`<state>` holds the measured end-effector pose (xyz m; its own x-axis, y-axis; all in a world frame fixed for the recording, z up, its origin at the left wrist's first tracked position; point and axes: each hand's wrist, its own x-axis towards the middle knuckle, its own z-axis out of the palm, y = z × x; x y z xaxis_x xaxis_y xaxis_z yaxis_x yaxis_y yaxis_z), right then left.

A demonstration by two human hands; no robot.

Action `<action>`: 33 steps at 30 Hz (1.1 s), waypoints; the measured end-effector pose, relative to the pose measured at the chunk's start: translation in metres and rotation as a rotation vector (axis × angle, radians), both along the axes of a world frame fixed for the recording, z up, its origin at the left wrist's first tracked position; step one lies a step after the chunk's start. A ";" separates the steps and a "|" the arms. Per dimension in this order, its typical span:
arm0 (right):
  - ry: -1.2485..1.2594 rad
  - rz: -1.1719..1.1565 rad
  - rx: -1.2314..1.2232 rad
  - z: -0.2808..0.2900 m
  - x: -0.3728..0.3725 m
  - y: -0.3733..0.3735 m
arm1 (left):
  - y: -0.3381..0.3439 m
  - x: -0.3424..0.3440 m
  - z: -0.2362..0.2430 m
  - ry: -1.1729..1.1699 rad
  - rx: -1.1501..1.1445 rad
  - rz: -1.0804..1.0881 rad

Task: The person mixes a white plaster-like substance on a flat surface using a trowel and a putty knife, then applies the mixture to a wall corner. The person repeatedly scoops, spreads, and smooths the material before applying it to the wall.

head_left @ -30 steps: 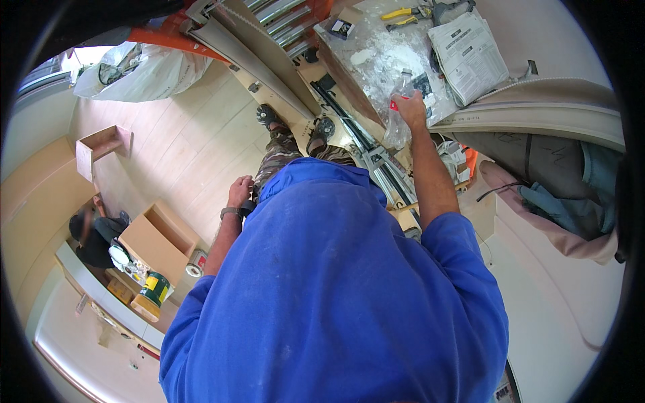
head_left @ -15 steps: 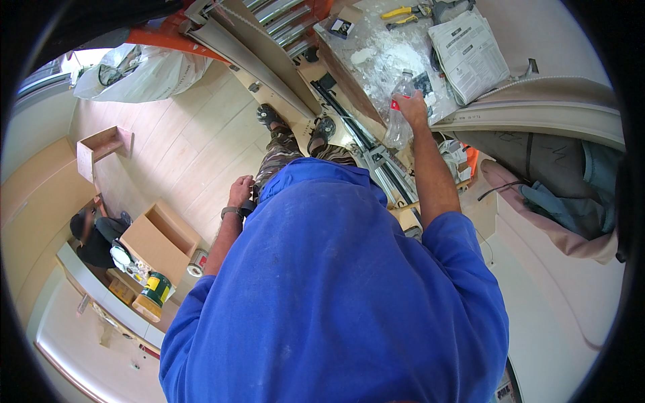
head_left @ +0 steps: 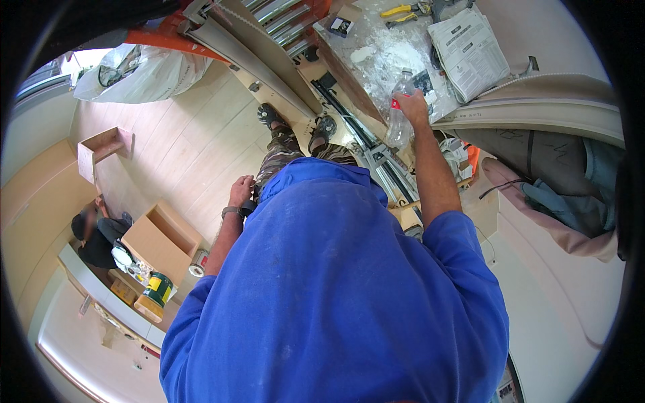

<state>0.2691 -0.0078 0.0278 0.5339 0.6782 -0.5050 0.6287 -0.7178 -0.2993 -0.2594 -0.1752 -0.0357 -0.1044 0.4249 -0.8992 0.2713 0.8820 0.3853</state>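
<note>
My right hand [head_left: 411, 107] is closed round a clear plastic bottle [head_left: 401, 129] with a red label. The bottle is at the near edge of a dusty worktop [head_left: 369, 80] strewn with white powder. A folded printed paper [head_left: 470, 55] lies on that worktop, just beyond my right hand. By my thigh hangs my left hand [head_left: 241, 191], its fingers curled together and a dark watch on the wrist. Whatever those fingers hold, if anything, is too small or hidden to make out.
Yellow-handled pliers [head_left: 406, 11] lie at the worktop's far side. Metal rails [head_left: 376, 151] lean beside my legs. A person [head_left: 94, 232] sits at the left, near a cardboard box [head_left: 161, 242] and a green-and-yellow tub [head_left: 156, 289]. A white plastic bag [head_left: 151, 74] rests at the upper left.
The person at the left has shifted slightly, and a raised hand shows more clearly. My right hand keeps its hold on the bottle; my left hand stays by my thigh.
</note>
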 end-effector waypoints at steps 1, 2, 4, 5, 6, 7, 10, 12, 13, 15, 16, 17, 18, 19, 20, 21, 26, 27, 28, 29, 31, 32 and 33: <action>-0.002 -0.003 0.002 -0.001 0.000 0.000 | 0.000 0.000 0.000 -0.002 0.002 -0.003; -0.003 -0.007 0.005 -0.002 0.000 -0.001 | -0.001 0.000 0.000 -0.003 -0.003 -0.002; -0.003 -0.006 0.004 -0.003 0.000 -0.001 | -0.001 -0.001 -0.001 -0.006 -0.011 -0.001; -0.003 -0.002 -0.001 -0.003 0.000 0.000 | -0.002 -0.001 -0.001 -0.004 -0.006 0.000; -0.002 0.002 -0.005 -0.004 0.001 0.000 | -0.002 -0.001 -0.001 -0.003 -0.002 0.000; -0.004 0.005 -0.003 -0.004 0.001 0.000 | -0.003 -0.001 -0.001 -0.002 0.003 0.000; -0.015 0.013 0.010 -0.002 0.000 0.002 | -0.003 -0.001 -0.002 -0.010 -0.002 0.013; -0.031 0.020 0.026 0.002 -0.002 0.003 | -0.002 -0.001 -0.001 -0.007 -0.001 0.015; -0.031 0.022 0.027 0.002 -0.002 0.003 | -0.002 -0.001 -0.001 -0.005 -0.001 0.015; -0.031 0.026 0.031 0.001 -0.002 0.004 | -0.003 0.000 0.000 0.013 0.010 -0.001; -0.028 0.021 0.026 0.001 -0.001 0.004 | -0.002 0.000 0.000 0.022 0.015 -0.009; -0.025 0.016 0.022 0.000 -0.001 0.004 | -0.002 0.000 0.001 0.022 0.017 -0.011; -0.021 0.012 0.017 0.001 -0.002 0.004 | -0.002 0.000 0.001 0.023 0.019 -0.010; -0.019 0.012 0.016 0.002 -0.003 0.004 | -0.002 0.000 0.001 0.023 0.020 -0.010; -0.016 0.012 0.015 0.003 -0.003 0.005 | -0.002 -0.001 0.001 0.026 0.022 -0.018; -0.015 0.010 0.013 0.004 -0.004 0.004 | -0.001 -0.001 0.002 0.029 0.023 -0.029; -0.030 0.001 0.006 -0.004 -0.002 0.004 | -0.002 -0.003 0.000 0.028 0.010 -0.025; -0.034 -0.003 0.005 -0.005 -0.002 0.004 | -0.002 -0.002 0.001 0.029 0.013 -0.027; -0.033 -0.002 0.007 -0.005 -0.002 0.004 | -0.002 -0.002 0.001 0.031 0.015 -0.029; -0.032 -0.001 0.010 -0.005 -0.003 0.004 | -0.002 -0.001 0.002 0.030 0.019 -0.029; -0.022 0.004 0.000 -0.004 -0.003 0.005 | -0.002 -0.002 0.002 0.028 0.027 -0.030; -0.014 0.008 -0.012 -0.003 -0.003 0.006 | -0.003 -0.003 -0.001 0.017 0.025 -0.026; -0.005 0.012 -0.025 -0.002 -0.002 0.006 | -0.004 -0.005 -0.004 0.007 0.023 -0.022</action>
